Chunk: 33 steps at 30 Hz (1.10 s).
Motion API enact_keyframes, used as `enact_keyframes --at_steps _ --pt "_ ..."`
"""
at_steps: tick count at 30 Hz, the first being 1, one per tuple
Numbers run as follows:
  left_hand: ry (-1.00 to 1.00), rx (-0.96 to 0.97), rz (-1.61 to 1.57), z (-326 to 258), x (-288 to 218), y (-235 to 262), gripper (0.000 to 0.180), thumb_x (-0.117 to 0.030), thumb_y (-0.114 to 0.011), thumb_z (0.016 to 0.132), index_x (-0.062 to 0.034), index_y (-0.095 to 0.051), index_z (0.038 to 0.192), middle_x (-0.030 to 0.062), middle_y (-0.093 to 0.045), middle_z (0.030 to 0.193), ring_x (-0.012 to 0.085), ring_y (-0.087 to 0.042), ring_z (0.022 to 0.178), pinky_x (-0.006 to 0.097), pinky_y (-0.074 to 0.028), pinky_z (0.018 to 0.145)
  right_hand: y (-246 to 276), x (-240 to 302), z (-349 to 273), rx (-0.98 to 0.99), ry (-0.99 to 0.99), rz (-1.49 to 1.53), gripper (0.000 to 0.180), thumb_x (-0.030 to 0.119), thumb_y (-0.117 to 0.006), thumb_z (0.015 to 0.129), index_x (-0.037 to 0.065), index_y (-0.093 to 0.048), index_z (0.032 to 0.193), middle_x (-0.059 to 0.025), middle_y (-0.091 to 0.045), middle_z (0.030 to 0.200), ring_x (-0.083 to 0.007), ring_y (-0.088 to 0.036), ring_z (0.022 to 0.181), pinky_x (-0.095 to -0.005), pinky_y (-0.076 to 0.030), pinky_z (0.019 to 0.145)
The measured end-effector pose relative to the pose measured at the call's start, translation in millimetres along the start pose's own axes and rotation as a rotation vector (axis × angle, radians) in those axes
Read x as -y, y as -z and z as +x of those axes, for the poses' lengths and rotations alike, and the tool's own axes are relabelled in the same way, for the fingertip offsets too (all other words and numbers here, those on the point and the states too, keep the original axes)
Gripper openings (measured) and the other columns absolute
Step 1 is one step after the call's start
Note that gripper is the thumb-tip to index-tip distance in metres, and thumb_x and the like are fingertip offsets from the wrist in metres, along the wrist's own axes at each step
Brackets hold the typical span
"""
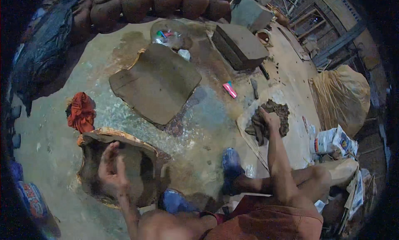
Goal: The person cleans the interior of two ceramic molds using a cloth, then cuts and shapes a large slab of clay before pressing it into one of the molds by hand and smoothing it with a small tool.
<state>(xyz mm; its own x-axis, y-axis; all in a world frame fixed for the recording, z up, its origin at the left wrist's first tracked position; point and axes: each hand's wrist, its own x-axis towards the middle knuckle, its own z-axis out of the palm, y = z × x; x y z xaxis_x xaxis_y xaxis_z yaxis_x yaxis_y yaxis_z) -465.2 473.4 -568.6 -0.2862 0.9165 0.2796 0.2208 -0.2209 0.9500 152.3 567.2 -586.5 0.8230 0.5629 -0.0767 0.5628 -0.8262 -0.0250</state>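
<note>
Right hand (266, 123) presses down on a dark lump of wet clay (272, 115), and the clay-covered fingers (257, 130) dig into its left side, gripping it. This lump lies on a pale flat board (291, 144) on the floor, to the person's front right. Left hand (111, 167) is raised with the palm open and the fingers loosely spread, holding nothing. It hangs above a broken, hollow clay mould (124, 165) with an orange-brown rim, which sits on the floor to the front left. Just beside this mould, to the upper left, lies a crumpled red cloth (81, 111). Farther ahead, in the middle of the floor, rests a large flat clay slab (157, 82), and behind it a thick rectangular clay block (240, 45). A small pink object (229, 89) lies between the slab and the lump. Along the far edge stands a row of round clay pots (137, 5). A tied pale sack (341, 94) is at the right. The person's foot (231, 165) is between both hands.
</note>
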Motion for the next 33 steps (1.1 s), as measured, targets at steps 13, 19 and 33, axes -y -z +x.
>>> enact_keyframes --at_steps 13,19,33 --pt "0.417 0.295 -1.03 25.0 -23.6 -163.5 0.066 -0.045 -0.037 0.108 -0.0041 -0.027 0.158 0.0172 -0.034 0.161 0.029 -0.033 0.148 0.043 -0.027 0.122 33.0 181.0 -278.9 0.196 1.494 0.873 0.054 0.037 -0.063 0.091 0.01 -0.057 0.137 -0.024 -0.054 0.137 -0.0426 -0.051 0.124 -0.048 -0.041 0.105" --pt "0.18 0.018 -0.912 28.0 -14.0 -133.2 0.094 -0.078 -0.022 0.095 -0.0157 -0.009 0.164 0.0102 -0.008 0.17 0.0287 -0.014 0.155 0.045 -0.015 0.124 49.9 212.3 -372.8 0.152 1.617 0.813 0.08 0.05 -0.058 0.095 0.01 -0.029 0.158 -0.0243 -0.034 0.157 -0.044 -0.034 0.143 -0.0485 -0.029 0.117" --pt "-0.235 0.136 -0.513 -5.8 -41.5 -99.5 0.135 -0.102 -0.018 0.071 -0.0033 -0.007 0.162 0.0126 -0.001 0.17 0.0267 -0.001 0.156 0.043 0.005 0.125 49.2 221.8 -397.2 0.955 1.335 1.327 0.096 0.065 -0.048 0.095 0.011 -0.007 0.163 -0.0194 -0.014 0.168 -0.0355 -0.018 0.154 -0.0465 -0.019 0.123"
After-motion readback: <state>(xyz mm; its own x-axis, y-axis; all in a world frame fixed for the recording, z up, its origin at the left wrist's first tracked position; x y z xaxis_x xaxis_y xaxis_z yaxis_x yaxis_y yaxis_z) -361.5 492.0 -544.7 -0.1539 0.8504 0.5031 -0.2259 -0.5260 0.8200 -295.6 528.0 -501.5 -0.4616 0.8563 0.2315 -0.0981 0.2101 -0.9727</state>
